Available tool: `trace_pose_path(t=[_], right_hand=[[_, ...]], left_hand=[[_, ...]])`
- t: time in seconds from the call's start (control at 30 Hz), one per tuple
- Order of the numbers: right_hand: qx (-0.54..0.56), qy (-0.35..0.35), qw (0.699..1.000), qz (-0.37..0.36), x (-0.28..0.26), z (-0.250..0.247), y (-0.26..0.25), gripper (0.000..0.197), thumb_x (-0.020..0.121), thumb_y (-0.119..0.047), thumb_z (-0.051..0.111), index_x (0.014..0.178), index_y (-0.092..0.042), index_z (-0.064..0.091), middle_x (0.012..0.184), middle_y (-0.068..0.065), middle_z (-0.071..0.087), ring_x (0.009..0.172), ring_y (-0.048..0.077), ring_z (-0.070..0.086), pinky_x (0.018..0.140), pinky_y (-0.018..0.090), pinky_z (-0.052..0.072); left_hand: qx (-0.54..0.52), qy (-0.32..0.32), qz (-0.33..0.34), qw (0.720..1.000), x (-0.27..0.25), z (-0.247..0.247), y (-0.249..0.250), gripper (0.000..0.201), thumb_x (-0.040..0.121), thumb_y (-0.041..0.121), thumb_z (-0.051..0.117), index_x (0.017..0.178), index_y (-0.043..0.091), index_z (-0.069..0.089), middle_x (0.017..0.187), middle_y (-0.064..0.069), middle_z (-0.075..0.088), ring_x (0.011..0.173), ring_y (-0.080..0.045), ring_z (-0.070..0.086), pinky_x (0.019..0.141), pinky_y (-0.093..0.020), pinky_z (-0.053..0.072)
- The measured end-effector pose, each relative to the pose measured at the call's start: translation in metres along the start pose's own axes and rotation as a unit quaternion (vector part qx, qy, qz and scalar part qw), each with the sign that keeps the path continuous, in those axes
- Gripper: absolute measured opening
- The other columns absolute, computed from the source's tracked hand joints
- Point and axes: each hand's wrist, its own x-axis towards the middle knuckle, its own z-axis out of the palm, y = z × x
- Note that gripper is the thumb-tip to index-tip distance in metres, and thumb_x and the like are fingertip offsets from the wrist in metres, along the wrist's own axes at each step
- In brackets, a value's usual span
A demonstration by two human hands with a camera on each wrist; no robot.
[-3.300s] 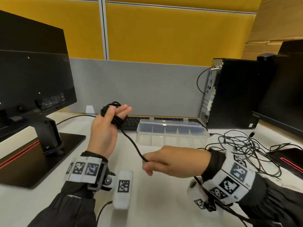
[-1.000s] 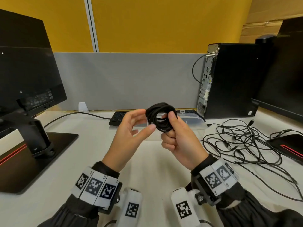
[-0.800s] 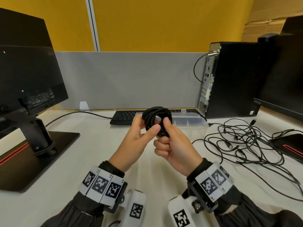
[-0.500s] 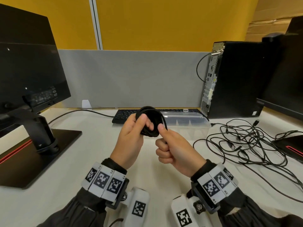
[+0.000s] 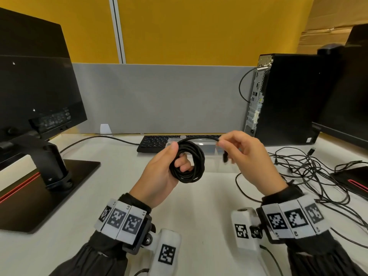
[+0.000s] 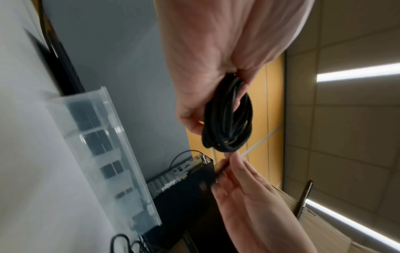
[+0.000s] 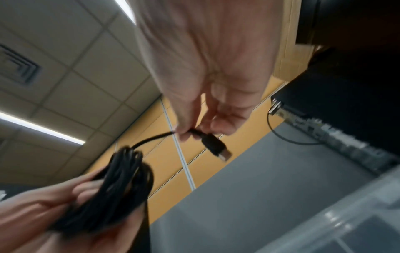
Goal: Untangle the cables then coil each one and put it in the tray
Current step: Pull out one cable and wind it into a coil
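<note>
A black cable wound into a tight coil (image 5: 189, 162) (image 6: 229, 119) (image 7: 121, 184) hangs above the desk, with my left hand (image 5: 165, 168) gripping it, thumb on top and fingers through the loop. My right hand (image 5: 239, 148) pinches the cable's free end just behind its plug (image 5: 225, 157) (image 7: 215, 145), a short length away to the right of the coil. The clear plastic tray (image 5: 207, 148) (image 6: 103, 149) with dividers lies on the desk behind both hands. A tangle of thin black cables (image 5: 310, 172) spreads over the desk to the right.
A black keyboard (image 5: 153, 142) lies behind the tray. A monitor on a stand (image 5: 35, 108) fills the left, a black PC tower (image 5: 286, 98) and a second monitor (image 5: 346, 96) stand at the right. A grey partition (image 5: 159, 96) closes the back.
The coil passed from my right hand into my left. My right hand let go of the coil, drew out the free end to the right and now pinches it by the plug.
</note>
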Motion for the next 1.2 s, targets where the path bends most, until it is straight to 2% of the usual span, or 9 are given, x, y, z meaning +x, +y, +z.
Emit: trace_pose_path(t=[0.07, 0.17, 0.27, 0.33, 0.57, 0.83, 1.0, 1.07, 1.2], right_hand=[[0.161, 0.021, 0.985, 0.049, 0.003, 0.012, -0.002, 0.012, 0.093, -0.013, 0.053, 0.085, -0.012, 0.062, 0.077, 0.003, 0.061, 0.063, 0.006, 0.057, 0.063, 0.019, 0.051], [0.375, -0.042, 0.911, 0.166, 0.001, 0.036, 0.003, 0.014, 0.095, -0.017, 0.048, 0.087, -0.012, 0.058, 0.082, 0.007, 0.06, 0.073, 0.016, 0.06, 0.067, 0.024, 0.053], [0.486, -0.091, 0.839, 0.229, -0.001, 0.048, 0.008, 0.017, 0.097, -0.021, 0.043, 0.091, -0.012, 0.056, 0.091, 0.014, 0.061, 0.084, 0.025, 0.061, 0.075, 0.029, 0.055], [0.507, -0.083, 0.823, 0.243, -0.002, 0.048, 0.01, 0.018, 0.097, -0.019, 0.042, 0.089, -0.012, 0.056, 0.087, 0.012, 0.064, 0.08, 0.022, 0.064, 0.075, 0.027, 0.056], [0.505, -0.072, 0.812, 0.284, -0.008, 0.049, 0.023, 0.019, 0.099, -0.017, 0.041, 0.087, -0.011, 0.054, 0.083, 0.013, 0.063, 0.078, 0.024, 0.066, 0.076, 0.03, 0.058], [0.52, -0.112, 0.784, 0.322, -0.013, 0.055, 0.028, 0.015, 0.099, -0.017, 0.042, 0.09, -0.011, 0.052, 0.113, 0.032, 0.056, 0.111, 0.042, 0.056, 0.078, 0.032, 0.058], [0.507, -0.142, 0.773, 0.353, -0.016, 0.064, 0.033, 0.034, 0.096, -0.016, 0.048, 0.125, 0.002, 0.051, 0.128, 0.027, 0.054, 0.12, 0.036, 0.054, 0.095, 0.036, 0.048], [0.48, -0.16, 0.794, 0.338, -0.017, 0.064, 0.031, 0.029, 0.094, -0.014, 0.051, 0.119, 0.0, 0.057, 0.115, 0.022, 0.063, 0.11, 0.032, 0.061, 0.099, 0.037, 0.044], [0.453, -0.163, 0.824, 0.299, -0.018, 0.061, 0.022, 0.034, 0.096, -0.023, 0.048, 0.121, -0.001, 0.055, 0.103, 0.016, 0.068, 0.103, 0.03, 0.065, 0.093, 0.037, 0.046]], left_hand=[[-0.02, -0.009, -0.003, 1.0, 0.0, 0.001, -0.002, 0.031, 0.091, 0.036, 0.042, 0.101, 0.007, 0.047, 0.06, 0.004, 0.035, 0.058, -0.011, 0.038, 0.065, -0.023, 0.039], [-0.031, 0.011, -0.007, 0.999, 0.002, 0.002, -0.003, 0.035, 0.092, 0.036, 0.04, 0.111, 0.007, 0.045, 0.06, 0.004, 0.035, 0.06, -0.012, 0.038, 0.069, -0.025, 0.038], [-0.036, 0.032, -0.008, 0.999, 0.002, 0.002, -0.005, 0.035, 0.088, 0.035, 0.039, 0.085, 0.007, 0.06, 0.06, 0.002, 0.034, 0.06, -0.013, 0.038, 0.07, -0.026, 0.043], [-0.035, 0.043, -0.019, 0.998, 0.003, 0.002, -0.006, 0.032, 0.091, 0.034, 0.036, 0.082, 0.009, 0.054, 0.06, 0.002, 0.034, 0.058, -0.012, 0.039, 0.066, -0.023, 0.045], [0.009, 0.105, -0.052, 0.993, 0.004, 0.004, -0.017, 0.032, 0.099, 0.033, 0.032, 0.084, 0.009, 0.047, 0.064, 0.002, 0.038, 0.05, -0.006, 0.039, 0.058, -0.018, 0.045], [0.057, 0.169, -0.056, 0.982, 0.006, 0.002, -0.023, 0.048, 0.099, 0.036, 0.036, 0.119, -0.005, 0.05, 0.073, 0.002, 0.039, 0.043, -0.003, 0.038, 0.06, -0.024, 0.048], [0.107, 0.163, -0.078, 0.978, 0.006, 0.002, -0.025, 0.051, 0.097, 0.042, 0.035, 0.111, 0.001, 0.06, 0.091, -0.01, 0.06, 0.071, -0.012, 0.064, 0.069, -0.03, 0.056], [0.121, 0.166, -0.095, 0.974, 0.006, 0.002, -0.027, 0.052, 0.096, 0.044, 0.036, 0.111, 0.0, 0.06, 0.103, -0.018, 0.058, 0.089, -0.023, 0.06, 0.071, -0.027, 0.057], [0.078, 0.172, -0.109, 0.976, 0.006, 0.001, -0.028, 0.053, 0.096, 0.044, 0.038, 0.105, -0.006, 0.055, 0.07, -0.009, 0.051, 0.058, -0.018, 0.047, 0.067, -0.025, 0.051]])
